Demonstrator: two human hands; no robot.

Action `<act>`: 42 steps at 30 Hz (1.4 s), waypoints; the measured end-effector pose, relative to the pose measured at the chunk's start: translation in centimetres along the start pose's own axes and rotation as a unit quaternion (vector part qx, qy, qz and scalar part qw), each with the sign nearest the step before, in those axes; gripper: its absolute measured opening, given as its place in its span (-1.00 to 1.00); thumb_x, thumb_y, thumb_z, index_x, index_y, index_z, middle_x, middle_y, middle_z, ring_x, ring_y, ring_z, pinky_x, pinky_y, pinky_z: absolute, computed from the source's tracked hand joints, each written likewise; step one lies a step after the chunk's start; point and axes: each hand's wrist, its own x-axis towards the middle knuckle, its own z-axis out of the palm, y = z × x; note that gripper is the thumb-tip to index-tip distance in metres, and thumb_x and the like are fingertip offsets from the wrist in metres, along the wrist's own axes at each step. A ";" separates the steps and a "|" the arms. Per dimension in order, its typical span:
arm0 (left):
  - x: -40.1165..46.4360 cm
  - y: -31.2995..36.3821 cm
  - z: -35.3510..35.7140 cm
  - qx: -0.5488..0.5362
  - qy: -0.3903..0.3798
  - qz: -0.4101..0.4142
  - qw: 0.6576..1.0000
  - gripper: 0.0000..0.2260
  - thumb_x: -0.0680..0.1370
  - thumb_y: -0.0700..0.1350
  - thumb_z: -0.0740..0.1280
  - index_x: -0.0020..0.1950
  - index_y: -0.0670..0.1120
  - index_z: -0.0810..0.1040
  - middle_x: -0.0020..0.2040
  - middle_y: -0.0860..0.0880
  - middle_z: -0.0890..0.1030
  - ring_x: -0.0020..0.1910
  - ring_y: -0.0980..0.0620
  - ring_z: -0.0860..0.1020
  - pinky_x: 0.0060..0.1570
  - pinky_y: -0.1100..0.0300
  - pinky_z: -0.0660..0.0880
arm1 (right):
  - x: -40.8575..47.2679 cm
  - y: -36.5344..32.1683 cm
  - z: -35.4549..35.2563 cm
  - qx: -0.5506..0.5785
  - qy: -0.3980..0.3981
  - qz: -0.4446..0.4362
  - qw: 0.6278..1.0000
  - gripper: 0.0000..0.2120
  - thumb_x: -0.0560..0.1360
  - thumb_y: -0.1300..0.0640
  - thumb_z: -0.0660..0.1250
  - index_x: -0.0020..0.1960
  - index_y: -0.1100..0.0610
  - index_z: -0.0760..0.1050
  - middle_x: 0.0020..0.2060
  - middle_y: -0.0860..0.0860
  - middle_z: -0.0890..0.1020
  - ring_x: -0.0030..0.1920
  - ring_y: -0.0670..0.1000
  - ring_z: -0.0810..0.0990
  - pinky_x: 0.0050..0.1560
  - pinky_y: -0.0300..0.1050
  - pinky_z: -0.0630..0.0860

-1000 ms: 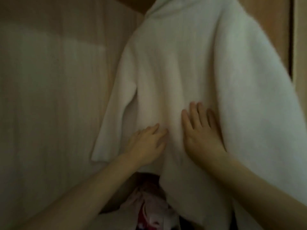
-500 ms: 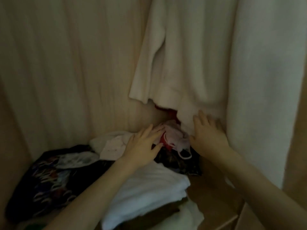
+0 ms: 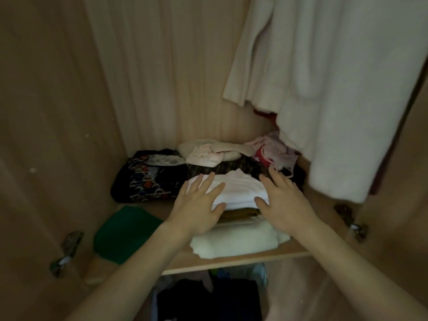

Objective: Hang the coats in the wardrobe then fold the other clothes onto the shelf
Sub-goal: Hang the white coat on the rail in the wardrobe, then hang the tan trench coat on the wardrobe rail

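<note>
A white fleecy coat (image 3: 335, 89) hangs at the upper right inside the wooden wardrobe. On the shelf (image 3: 231, 260) below lies a stack of folded clothes, with a folded white garment (image 3: 240, 188) on top. My left hand (image 3: 196, 202) lies flat on its left side, fingers spread. My right hand (image 3: 282, 200) lies flat on its right side. Under the white garment shows a mustard-coloured layer (image 3: 240, 213), and below that a thick cream garment (image 3: 234, 239).
A dark patterned garment (image 3: 148, 177) and pink and red clothes (image 3: 266, 151) are piled at the back of the shelf. A folded green item (image 3: 122, 232) lies front left. Door hinges (image 3: 67, 251) sit on both sides. Dark clothes (image 3: 208, 300) fill the compartment below.
Both hands came off the hanging white coat and moved down onto the folded white garment on the shelf. The view tilted downward.
</note>
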 end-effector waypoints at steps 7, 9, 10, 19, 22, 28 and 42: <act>-3.0 3.4 -1.6 -0.005 0.036 0.034 0.999 -0.46 0.63 0.23 0.02 0.58 0.19 -0.06 0.60 0.09 -0.16 0.57 0.02 -0.17 0.51 -0.08 -0.17 | -6.0 -0.1 -1.6 -0.006 0.018 0.034 0.999 -0.41 0.60 -0.16 0.09 0.56 -0.01 0.06 0.57 0.04 0.00 0.54 0.10 0.02 0.49 0.12 0.11; -3.5 4.8 -1.9 -0.015 0.036 0.062 0.997 -0.45 0.63 0.23 0.02 0.58 0.20 -0.08 0.60 0.10 -0.18 0.57 0.03 -0.18 0.50 -0.08 -0.18 | -8.1 0.2 -2.2 -0.021 0.024 0.059 0.998 -0.40 0.59 -0.16 0.10 0.56 -0.01 0.05 0.57 0.04 0.00 0.55 0.09 0.02 0.50 0.11 0.10; -3.7 5.6 -2.0 -0.021 0.035 0.078 0.996 -0.45 0.63 0.23 0.02 0.58 0.20 -0.08 0.59 0.10 -0.19 0.57 0.03 -0.19 0.50 -0.09 -0.18 | -9.3 0.3 -2.5 -0.029 0.027 0.073 0.997 -0.40 0.59 -0.16 0.10 0.56 -0.01 0.05 0.57 0.03 0.00 0.55 0.08 0.01 0.50 0.11 0.09; -7.7 13.9 -2.7 -0.062 0.039 0.229 0.971 -0.43 0.59 0.29 -0.07 0.58 0.20 -0.10 0.59 0.11 -0.20 0.56 0.05 -0.20 0.52 -0.07 -0.17 | -21.5 0.4 -6.2 -0.078 0.073 0.222 0.969 -0.40 0.59 -0.17 0.09 0.56 -0.02 0.05 0.57 0.00 0.00 0.54 0.07 0.02 0.50 0.13 0.05; -9.8 17.6 -2.1 -0.079 0.040 0.301 0.949 -0.44 0.62 0.25 0.01 0.58 0.19 -0.09 0.59 0.10 -0.18 0.57 0.04 -0.17 0.50 -0.06 -0.15 | -26.7 0.9 -6.5 -0.087 0.076 0.288 0.951 -0.41 0.60 -0.15 0.08 0.56 -0.02 0.02 0.57 0.00 -0.05 0.56 0.06 -0.07 0.52 0.18 0.00; -15.6 25.1 -0.2 -0.113 0.007 0.409 0.906 -0.43 0.61 0.26 0.00 0.58 0.20 -0.10 0.59 0.12 -0.20 0.56 0.07 -0.18 0.52 -0.06 -0.14 | -37.9 0.6 -7.1 -0.127 0.100 0.420 0.893 -0.37 0.59 -0.14 0.11 0.57 -0.01 -0.03 0.57 0.01 -0.14 0.56 0.07 -0.15 0.51 0.17 -0.05; -28.9 40.0 -0.2 -0.119 -0.029 0.600 0.790 -0.43 0.63 0.23 0.00 0.59 0.16 -0.09 0.59 0.07 -0.21 0.57 0.00 -0.19 0.52 -0.07 -0.10 | -61.2 -1.4 -9.3 -0.156 0.133 0.634 0.746 -0.37 0.58 -0.15 0.12 0.57 0.01 0.00 0.58 0.06 -0.06 0.56 0.14 -0.07 0.50 0.17 0.02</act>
